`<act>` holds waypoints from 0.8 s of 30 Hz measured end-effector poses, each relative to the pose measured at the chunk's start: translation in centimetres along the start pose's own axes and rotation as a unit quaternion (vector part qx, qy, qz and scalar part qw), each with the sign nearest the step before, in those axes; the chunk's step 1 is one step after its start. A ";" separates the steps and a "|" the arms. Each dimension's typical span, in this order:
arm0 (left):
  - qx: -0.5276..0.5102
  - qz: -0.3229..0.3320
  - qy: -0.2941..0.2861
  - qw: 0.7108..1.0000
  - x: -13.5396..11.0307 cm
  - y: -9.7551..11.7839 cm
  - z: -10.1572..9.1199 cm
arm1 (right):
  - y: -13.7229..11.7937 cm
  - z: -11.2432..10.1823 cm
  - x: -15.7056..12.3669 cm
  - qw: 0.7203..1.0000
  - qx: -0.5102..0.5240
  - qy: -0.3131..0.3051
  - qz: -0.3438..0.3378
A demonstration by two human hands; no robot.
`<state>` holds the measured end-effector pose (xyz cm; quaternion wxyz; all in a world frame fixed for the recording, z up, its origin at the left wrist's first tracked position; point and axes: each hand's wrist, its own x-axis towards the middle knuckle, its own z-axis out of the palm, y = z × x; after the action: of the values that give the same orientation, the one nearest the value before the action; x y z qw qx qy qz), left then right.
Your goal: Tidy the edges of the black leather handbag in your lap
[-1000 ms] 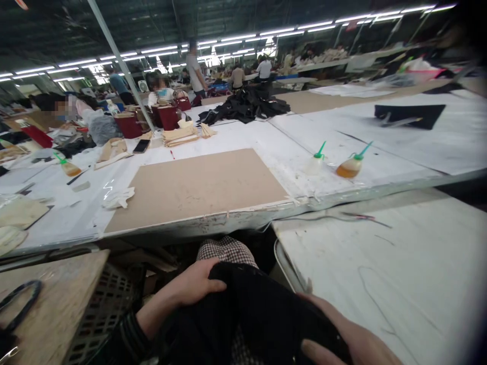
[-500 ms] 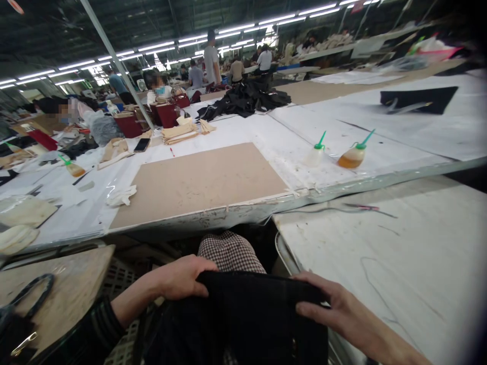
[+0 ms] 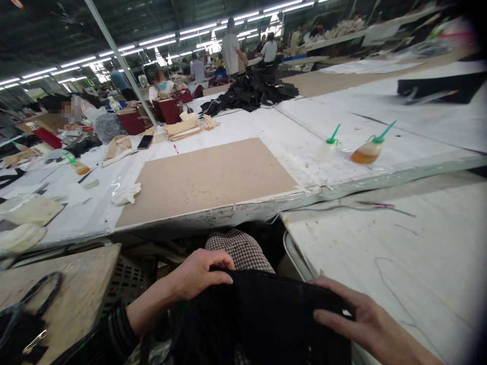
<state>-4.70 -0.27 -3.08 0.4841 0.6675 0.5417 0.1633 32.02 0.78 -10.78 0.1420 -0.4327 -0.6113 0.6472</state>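
Over my lap, on checked cloth (image 3: 239,248), lies a black bag (image 3: 281,317), dark and soft, with a straight upper edge and a tiny glint of metal low on its right part. My left hand (image 3: 201,271) pinches that upper edge near its left corner, thumb on the near side. At the right end, my right hand (image 3: 346,306) grips the edge between thumb and fingers. The lower part of the bag runs out of view.
A brown board (image 3: 205,177) lies on the white table (image 3: 297,142) ahead. Two squeeze bottles, one with amber liquid (image 3: 367,152), stand right of it. A black handbag (image 3: 23,324) sits on the wooden stand at left. Tweezers (image 3: 384,207) lie right. People work farther back.
The view has shifted slightly, so most things sit a little further right. Both hands keep hold of the bag's upper edge and appear further right with it.
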 end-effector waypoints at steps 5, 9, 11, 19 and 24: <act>0.046 0.023 -0.005 0.999 0.8 0.4 0.0 | -0.3 -0.1 -0.2 1.000 -0.004 0.010 0.004; 0.096 0.060 -0.013 0.994 1.6 0.7 0.0 | -0.7 -0.2 -0.5 1.000 -0.023 0.016 0.003; 0.121 0.077 -0.020 0.989 1.9 0.8 0.1 | -0.9 -0.3 -0.6 1.000 -0.021 0.022 0.009; 0.104 0.055 -0.052 0.992 2.7 1.4 0.8 | -1.8 -0.8 -0.9 0.999 -0.007 0.046 -0.013; 0.063 -0.007 -0.085 0.994 3.3 2.2 1.3 | -2.3 -0.9 -1.0 0.998 0.007 0.056 -0.029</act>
<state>-1.32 2.21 -2.90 0.4864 0.7042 0.5127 0.0675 32.44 1.14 -8.17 0.1980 -0.4497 -0.6098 0.6218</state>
